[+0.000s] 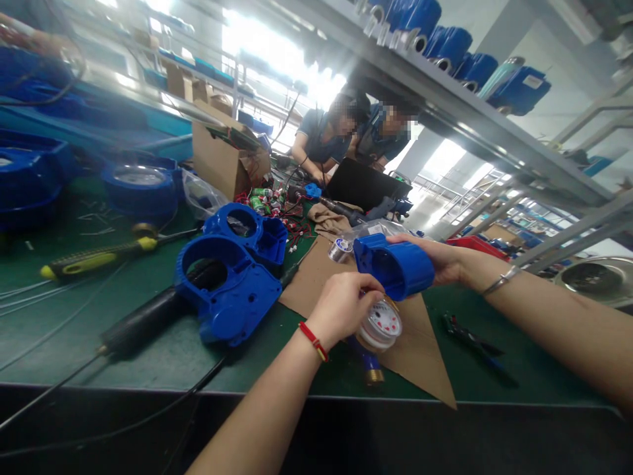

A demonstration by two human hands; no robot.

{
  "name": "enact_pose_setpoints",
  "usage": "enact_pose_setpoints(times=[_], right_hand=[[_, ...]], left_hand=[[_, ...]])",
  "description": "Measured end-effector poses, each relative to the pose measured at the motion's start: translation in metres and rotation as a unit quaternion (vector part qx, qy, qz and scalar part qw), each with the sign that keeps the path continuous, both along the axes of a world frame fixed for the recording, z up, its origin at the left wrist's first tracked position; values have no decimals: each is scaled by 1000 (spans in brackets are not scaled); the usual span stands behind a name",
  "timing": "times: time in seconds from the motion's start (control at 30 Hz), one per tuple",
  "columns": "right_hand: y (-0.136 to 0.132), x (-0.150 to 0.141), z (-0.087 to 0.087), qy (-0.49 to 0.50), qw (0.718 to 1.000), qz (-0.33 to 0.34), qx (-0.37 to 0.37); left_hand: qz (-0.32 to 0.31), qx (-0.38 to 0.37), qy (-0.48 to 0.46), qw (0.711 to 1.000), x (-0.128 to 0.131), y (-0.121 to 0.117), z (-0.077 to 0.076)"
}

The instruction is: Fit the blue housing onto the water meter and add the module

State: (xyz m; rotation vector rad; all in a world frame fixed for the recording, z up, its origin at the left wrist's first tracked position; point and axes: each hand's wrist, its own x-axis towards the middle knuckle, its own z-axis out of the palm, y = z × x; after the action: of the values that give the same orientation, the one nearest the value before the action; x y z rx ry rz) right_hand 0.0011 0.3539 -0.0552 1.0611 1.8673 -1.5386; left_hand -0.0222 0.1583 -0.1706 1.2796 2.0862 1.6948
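Observation:
My left hand (pixel 342 310), with a red cord bracelet at the wrist, grips a round clear-capped water meter register (pixel 382 324) with a white dial and red markings. My right hand (pixel 435 257) holds a blue plastic meter housing (pixel 394 266) by its far end, with its open end tilted toward the left. The register sits just below the housing, close to it, and I cannot tell if they touch. Under both hands lies a cardboard sheet (pixel 321 290). A blue part with a brass end (pixel 372 365) lies partly hidden beneath the register.
On the green bench lie blue housings (pixel 230 284), a black-handled soldering iron (pixel 141 323), a yellow-handled screwdriver (pixel 99 258), a solder spool (pixel 341 249) and pliers (pixel 469 336). A cardboard box (pixel 222 161) stands behind them. Two co-workers (pixel 356 128) sit beyond, beneath a shelf (pixel 445 86).

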Motion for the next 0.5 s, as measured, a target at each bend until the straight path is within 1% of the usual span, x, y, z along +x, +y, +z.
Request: enact_pose_setpoints(times=[0.1, 0.17, 0.23, 0.37, 0.5], right_hand=[[1, 2, -3, -3, 1000, -4, -1], [1, 3, -5, -1, 1000, -6, -4], [-2, 5, -6, 6, 1000, -5, -7], [-11, 10, -4, 25, 1000, 7, -1], [-19, 15, -1, 40, 999, 24, 21]], left_hand=[[25, 52, -115, 992, 1, 11, -9], [68, 85, -176, 978, 4, 21, -14], [118, 111, -218, 962, 8, 31, -16], [185, 149, -250, 939, 17, 44, -14], [237, 173, -231, 928, 20, 49, -12]])
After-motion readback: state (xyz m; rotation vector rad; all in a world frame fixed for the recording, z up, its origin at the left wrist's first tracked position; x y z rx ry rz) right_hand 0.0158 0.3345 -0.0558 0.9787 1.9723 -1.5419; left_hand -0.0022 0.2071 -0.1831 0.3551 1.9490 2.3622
